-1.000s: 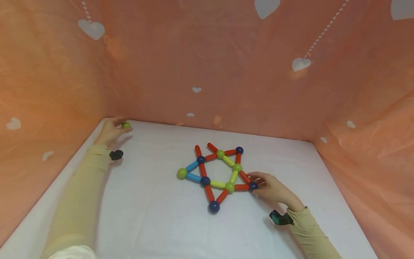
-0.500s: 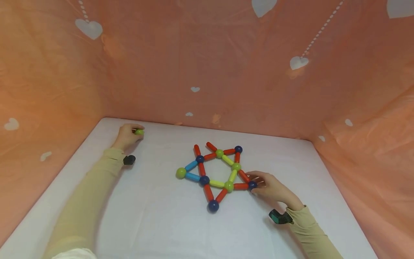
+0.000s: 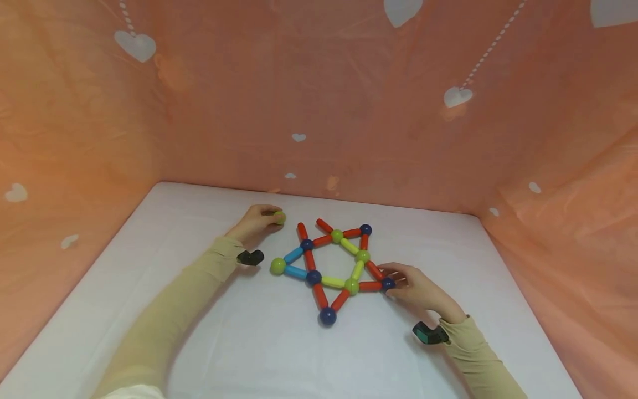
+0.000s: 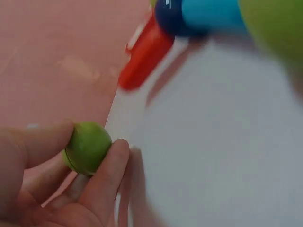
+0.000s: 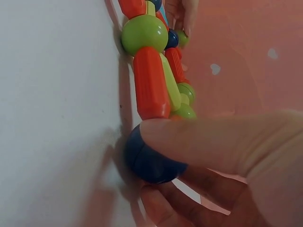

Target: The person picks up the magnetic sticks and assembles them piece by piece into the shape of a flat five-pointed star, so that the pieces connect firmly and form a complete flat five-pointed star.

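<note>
In the head view my left hand [image 3: 253,223] pinches a green ball [image 4: 89,147] between thumb and fingers, just left of the star-shaped frame of rods and balls. Two red rods, the left one [image 3: 302,231] and the right one [image 3: 324,225], stick out from the far side with bare outer ends. A larger green ball [image 3: 278,266] joins two blue rods at the left point. My right hand [image 3: 422,289] grips the dark blue ball [image 5: 151,158] at the right point, thumb on one side and fingers curled at the other. A red rod [image 5: 150,82] runs from that ball.
The frame lies flat on a white table [image 3: 239,343], with yellow-green rods [image 3: 334,282] around its centre and another dark blue ball [image 3: 328,316] at its near point. Orange cloth walls [image 3: 229,100] with white hearts enclose the back and sides.
From the far left corner my left hand has carried the green ball right and slightly nearer, close to the bare red rods. The right hand stays at its dark blue ball.
</note>
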Demonstrator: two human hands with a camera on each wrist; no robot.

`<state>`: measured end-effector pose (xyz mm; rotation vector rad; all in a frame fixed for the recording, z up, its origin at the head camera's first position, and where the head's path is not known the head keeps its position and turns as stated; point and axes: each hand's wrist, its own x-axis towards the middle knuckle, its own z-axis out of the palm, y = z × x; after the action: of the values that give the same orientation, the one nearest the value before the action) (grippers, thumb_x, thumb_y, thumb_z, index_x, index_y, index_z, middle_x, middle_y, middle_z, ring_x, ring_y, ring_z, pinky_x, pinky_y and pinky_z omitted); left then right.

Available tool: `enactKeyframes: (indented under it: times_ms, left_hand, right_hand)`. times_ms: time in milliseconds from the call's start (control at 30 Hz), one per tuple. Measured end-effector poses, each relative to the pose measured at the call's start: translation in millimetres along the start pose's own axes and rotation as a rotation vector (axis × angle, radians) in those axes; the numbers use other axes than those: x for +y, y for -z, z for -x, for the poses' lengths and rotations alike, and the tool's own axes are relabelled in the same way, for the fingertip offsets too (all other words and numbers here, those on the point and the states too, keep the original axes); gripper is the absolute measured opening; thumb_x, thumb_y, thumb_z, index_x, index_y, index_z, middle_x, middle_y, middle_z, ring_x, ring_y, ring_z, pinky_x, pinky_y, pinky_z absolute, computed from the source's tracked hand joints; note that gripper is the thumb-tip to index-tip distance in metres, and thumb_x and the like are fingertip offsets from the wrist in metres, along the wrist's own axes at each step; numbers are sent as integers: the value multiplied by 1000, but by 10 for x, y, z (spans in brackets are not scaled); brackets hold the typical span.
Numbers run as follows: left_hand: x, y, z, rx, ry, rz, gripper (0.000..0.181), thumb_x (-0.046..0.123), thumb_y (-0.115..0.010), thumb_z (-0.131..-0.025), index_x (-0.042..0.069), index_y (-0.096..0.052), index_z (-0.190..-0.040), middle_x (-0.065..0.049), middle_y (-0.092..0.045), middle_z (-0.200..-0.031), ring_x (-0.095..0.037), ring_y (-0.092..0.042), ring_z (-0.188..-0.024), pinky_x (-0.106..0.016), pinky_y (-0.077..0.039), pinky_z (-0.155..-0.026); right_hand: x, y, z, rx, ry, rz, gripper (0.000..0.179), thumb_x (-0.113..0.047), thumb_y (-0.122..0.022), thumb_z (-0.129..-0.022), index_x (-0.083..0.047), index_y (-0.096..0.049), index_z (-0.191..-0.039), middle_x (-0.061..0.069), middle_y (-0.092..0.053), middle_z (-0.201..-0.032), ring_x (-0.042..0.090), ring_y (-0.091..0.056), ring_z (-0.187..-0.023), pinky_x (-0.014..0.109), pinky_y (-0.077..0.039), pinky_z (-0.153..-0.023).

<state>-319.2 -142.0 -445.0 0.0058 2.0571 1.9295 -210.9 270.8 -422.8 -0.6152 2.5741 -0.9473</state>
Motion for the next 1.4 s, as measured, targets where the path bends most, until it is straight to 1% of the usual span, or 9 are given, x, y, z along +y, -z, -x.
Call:
enactKeyframes:
  times_ms: [167,233,367,467,667,900,1133,1267,1400]
  left_hand:
    - [35,-213,-104,15,69,141,47,5,-50,-105,-9,-39,-148,-19,-51,-128,-26,-59,-119,-35,-52,-106]
    - [42,-258,-149,25,81,181,47,6,-50,-105,-9,-39,-148,-17,-52,-124,-23,-63,-109,-36,-53,-105]
    - [44,-332,-222,35,102,201,45,7,-51,-105,-9,-41,-146,-16,-55,-118,-15,-67,-86,-39,-55,-103]
    - [47,-391,-257,42,128,194,45,9,-52,-105,-7,-43,-146,-15,-58,-114,-12,-66,-78,-34,-60,-93]
    - [67,-490,-305,18,159,192,45,11,-51,-106,-5,-42,-147,-13,-58,-115,-14,-65,-83,-23,-61,-75]
    - [119,-582,-346,17,173,125,45,15,-52,-106,-3,-39,-146,-18,-57,-129,-22,-65,-105,-31,-58,-97]
    - [129,-689,-408,14,193,96,43,17,-53,-106,-3,-42,-142,-22,-57,-135,-23,-64,-104,-38,-54,-106]
    - [126,-696,-446,-30,210,159,42,18,-49,-107,-3,-43,-143,-19,-56,-128,-22,-65,-96,-37,-56,-102]
    - [137,-694,-487,-79,236,266,33,17,-46,-108,-2,-46,-136,-14,-55,-117,-18,-64,-89,-29,-60,-87]
  right_hand:
    - [3,-6,0,6,7,11,51,-3,-73,-89,0,-57,-138,21,-66,-127,34,-63,-113,43,-58,-94]
    - [2,-7,0,12,11,13,52,-2,-73,-89,0,-57,-138,21,-66,-126,34,-63,-113,43,-58,-94]
    - [-6,-12,2,14,21,16,52,-2,-72,-89,0,-56,-138,21,-65,-127,36,-63,-114,44,-58,-95]
    - [-18,-11,5,8,27,13,52,-3,-73,-89,1,-56,-138,22,-65,-128,37,-62,-115,46,-58,-96]
    - [-38,-2,9,4,28,2,53,-2,-73,-89,3,-55,-138,22,-65,-128,38,-62,-116,49,-57,-96]
    - [-51,-4,19,5,36,5,52,-1,-72,-89,4,-54,-138,23,-65,-127,38,-62,-115,47,-58,-95]
    - [-18,-19,7,9,34,17,52,-1,-72,-89,3,-55,-138,22,-65,-127,37,-63,-114,46,-58,-94]
    - [-10,-21,15,6,25,19,52,-1,-71,-90,2,-55,-139,22,-65,-127,36,-62,-114,42,-58,-94]
    - [-7,-23,19,6,22,19,52,-1,-70,-90,1,-55,-140,21,-65,-128,35,-62,-115,41,-58,-94]
